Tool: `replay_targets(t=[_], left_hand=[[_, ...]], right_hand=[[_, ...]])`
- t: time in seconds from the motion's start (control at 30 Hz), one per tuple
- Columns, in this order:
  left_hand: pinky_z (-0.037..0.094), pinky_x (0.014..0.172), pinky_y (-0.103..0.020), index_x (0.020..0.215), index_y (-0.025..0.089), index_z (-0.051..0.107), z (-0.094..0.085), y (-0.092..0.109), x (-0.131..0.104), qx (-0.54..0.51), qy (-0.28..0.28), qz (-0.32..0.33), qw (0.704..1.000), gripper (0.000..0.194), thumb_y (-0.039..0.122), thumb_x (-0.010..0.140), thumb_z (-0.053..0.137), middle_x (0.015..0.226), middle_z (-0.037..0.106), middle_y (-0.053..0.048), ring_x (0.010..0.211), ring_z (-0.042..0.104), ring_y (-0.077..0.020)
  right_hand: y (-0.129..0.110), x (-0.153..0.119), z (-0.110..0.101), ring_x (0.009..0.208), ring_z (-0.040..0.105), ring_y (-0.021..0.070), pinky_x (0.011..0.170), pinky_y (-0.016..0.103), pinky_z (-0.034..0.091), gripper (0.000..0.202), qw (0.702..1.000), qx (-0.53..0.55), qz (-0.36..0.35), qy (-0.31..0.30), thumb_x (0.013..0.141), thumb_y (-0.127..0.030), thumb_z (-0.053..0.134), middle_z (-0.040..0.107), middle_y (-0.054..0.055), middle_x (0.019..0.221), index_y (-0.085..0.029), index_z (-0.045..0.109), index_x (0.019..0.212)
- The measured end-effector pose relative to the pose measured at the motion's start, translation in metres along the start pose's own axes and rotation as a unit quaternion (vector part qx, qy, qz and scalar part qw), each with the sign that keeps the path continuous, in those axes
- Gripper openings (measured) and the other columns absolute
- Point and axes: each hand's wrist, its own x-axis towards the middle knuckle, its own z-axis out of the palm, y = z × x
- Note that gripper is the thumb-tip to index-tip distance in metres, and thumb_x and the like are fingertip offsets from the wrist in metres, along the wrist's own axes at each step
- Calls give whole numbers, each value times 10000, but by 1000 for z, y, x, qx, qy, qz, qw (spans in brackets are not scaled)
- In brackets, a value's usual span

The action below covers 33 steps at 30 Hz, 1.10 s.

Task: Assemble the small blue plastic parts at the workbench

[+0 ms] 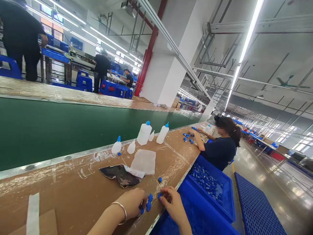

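Left hand (133, 202), bracelet at wrist, closed on small blue plastic caps (148, 205) at the near edge of the brown worktable (73, 189). Right hand (173, 204) pinching one blue cap (160, 195) between fingertips, just beside the left. Loose cap (159, 179), crumpled cloth (122, 175) and white squeeze bottles (144, 133) farther along. Blue crate of caps (210, 182) alongside; seated co-worker (221, 147) beyond.

The brown bench (80, 186) carried a dark rag (119, 175) and a clear sheet (144, 161) just beyond the fingers. Farther out stood white bottles (144, 133); one loose blue cap (159, 179) lay near the right fingertips.
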Motion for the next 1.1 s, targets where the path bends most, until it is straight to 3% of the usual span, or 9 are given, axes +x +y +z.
replay_targets(t=[0.1,0.2,0.27,0.43,0.6,0.7,0.8,0.93,1.1], left_hand=[[509,805,-351,936,125,639,1,-3,3,-7,-9,9,1000,246,364,888,608,955,625,-65,882,601,-196],[496,702,-299,858,149,687,-2,0,2,-7,-17,-2,1000,89,176,774,678,855,660,-52,806,628,-199],[452,645,-269,833,170,713,-6,4,0,-1,-12,-15,1000,210,41,673,667,807,672,-42,783,636,-212],[398,627,-238,878,163,728,-13,15,-8,-4,-5,-18,1000,277,7,654,683,896,694,-57,845,635,-216],[371,609,-228,919,153,724,-12,20,-11,-8,-27,-25,999,299,14,654,706,927,695,-70,860,627,-213],[344,582,-222,928,155,720,-10,19,-10,-8,-44,-41,998,329,4,635,712,919,694,-62,854,621,-200],[339,550,-200,884,161,730,-9,21,-11,-15,-84,-58,995,342,-36,605,706,855,700,-30,798,627,-165],[391,596,-220,853,159,745,-11,28,-14,-2,-99,-64,993,341,-68,605,691,883,709,-40,852,650,-194],[461,721,-241,902,129,744,-14,33,-18,6,-107,-46,993,313,-54,656,681,948,696,-80,916,656,-226]], right_hand=[[-2,-6,4,886,558,237,768,345,431,421,1000,-6,-5,-7,649,-269,501,593,130,991,-93,686,984],[-1,-9,8,903,553,241,796,359,410,394,1000,1,-5,-5,665,-255,501,615,121,1002,-113,705,971],[1,-12,9,925,558,244,828,369,406,383,1000,15,-5,-5,670,-258,515,627,116,1018,-125,712,970],[7,-23,13,992,553,250,916,383,382,321,999,47,-16,1,684,-274,582,644,104,1011,-149,720,947],[18,-38,19,933,553,224,851,335,405,320,999,43,-26,18,676,-197,600,628,83,995,-197,721,972],[31,-47,26,926,562,195,837,291,427,350,997,23,-78,-8,734,-183,614,640,54,998,-240,689,1070],[40,-53,35,863,571,174,775,250,445,432,992,-1,-123,-26,712,-143,630,656,33,970,-260,663,1126],[42,-58,44,790,563,152,695,212,434,433,993,0,-104,-59,710,-134,629,657,14,986,-297,674,1109],[46,-60,50,732,549,139,688,214,429,432,998,-3,-60,-36,705,-153,629,657,8,962,-309,680,1105]])
